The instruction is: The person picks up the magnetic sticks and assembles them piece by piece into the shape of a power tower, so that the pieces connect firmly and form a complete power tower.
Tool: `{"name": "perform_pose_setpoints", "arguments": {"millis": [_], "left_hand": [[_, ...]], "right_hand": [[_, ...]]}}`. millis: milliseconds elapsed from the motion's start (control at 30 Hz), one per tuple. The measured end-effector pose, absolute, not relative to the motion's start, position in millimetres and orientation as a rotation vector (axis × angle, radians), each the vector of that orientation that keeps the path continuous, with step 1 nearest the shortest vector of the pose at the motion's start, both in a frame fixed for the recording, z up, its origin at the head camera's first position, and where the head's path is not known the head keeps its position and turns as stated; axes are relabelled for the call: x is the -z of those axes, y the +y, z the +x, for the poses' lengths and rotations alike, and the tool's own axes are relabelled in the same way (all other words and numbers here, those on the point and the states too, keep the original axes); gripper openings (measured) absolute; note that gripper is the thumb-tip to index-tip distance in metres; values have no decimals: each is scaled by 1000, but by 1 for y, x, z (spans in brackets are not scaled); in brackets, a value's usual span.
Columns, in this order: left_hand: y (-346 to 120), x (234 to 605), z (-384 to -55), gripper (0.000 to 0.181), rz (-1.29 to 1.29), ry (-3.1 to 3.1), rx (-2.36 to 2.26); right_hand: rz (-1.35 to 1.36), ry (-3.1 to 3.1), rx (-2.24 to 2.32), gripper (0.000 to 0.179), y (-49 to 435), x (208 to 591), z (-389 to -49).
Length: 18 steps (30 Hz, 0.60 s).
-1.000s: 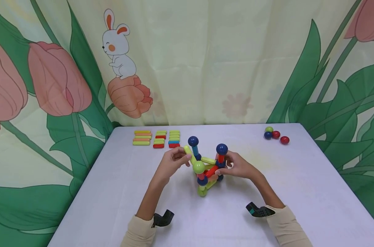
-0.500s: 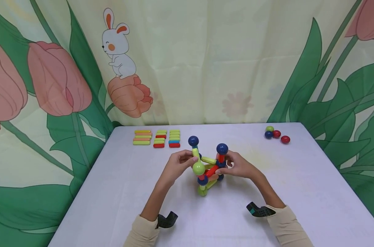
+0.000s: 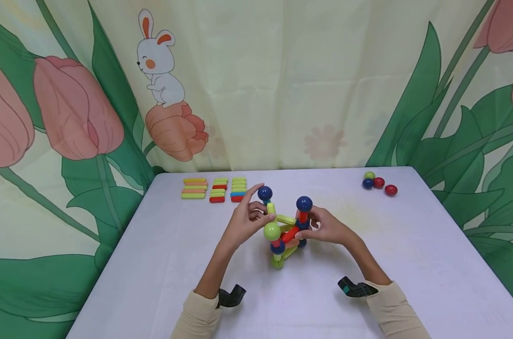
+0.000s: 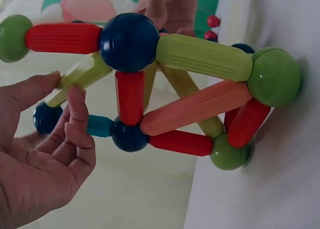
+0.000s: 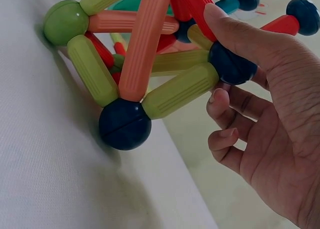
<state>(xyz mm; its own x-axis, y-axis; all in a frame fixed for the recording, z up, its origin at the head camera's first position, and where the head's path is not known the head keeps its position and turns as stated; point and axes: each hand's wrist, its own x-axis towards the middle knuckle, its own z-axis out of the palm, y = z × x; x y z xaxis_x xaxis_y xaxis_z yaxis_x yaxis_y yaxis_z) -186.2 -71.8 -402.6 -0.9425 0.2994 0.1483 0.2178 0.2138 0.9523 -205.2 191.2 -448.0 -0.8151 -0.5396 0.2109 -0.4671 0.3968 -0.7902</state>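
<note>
A frame of toy building rods and balls (image 3: 290, 235) stands on the white table between my hands. My left hand (image 3: 243, 226) pinches a yellow-green rod (image 4: 85, 76) between thumb and a finger, with the index finger stretched to the dark blue ball (image 3: 264, 193) that tops a blue rod (image 4: 100, 125). The pinched rod's near end is at the light green ball (image 3: 272, 231) at the upper front. On the other side, my right hand (image 3: 330, 228) grips a dark blue ball joint (image 5: 232, 64) with thumb and fingers. Above that joint rises a red rod with another blue ball (image 3: 304, 204).
Loose rods lie in three rows: a left row (image 3: 194, 188), a middle row (image 3: 218, 190) and a right row (image 3: 239, 189) at the table's back left. Several loose balls (image 3: 378, 182) sit at the back right. A printed curtain (image 3: 324, 84) hangs behind the table.
My left hand has moved right, swinging the yellow-green rod's upper end toward the blue rod. Its index finger now reaches up to the blue ball. The right hand keeps its grip.
</note>
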Motion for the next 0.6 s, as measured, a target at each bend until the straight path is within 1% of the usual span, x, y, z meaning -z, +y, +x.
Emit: {"name": "perform_pose_setpoints", "arguments": {"millis": [167,333,500,600], "left_hand": [[-72,403,-189,71,595,2434,-1783],[-74,401,-191,67,657,2466,-1717],[-76,402,-192,66,630,2475,-1704],[-80,404,-194,61,583,2452,-1737]], "right_hand": [[-938,2554,1416,41,192,448,-206],[-934,2557,1414,41,193,450,-207],[-937,2573,1408,42,193,452,-208],[-926,2593,1407,42,191,453,-207]]}}
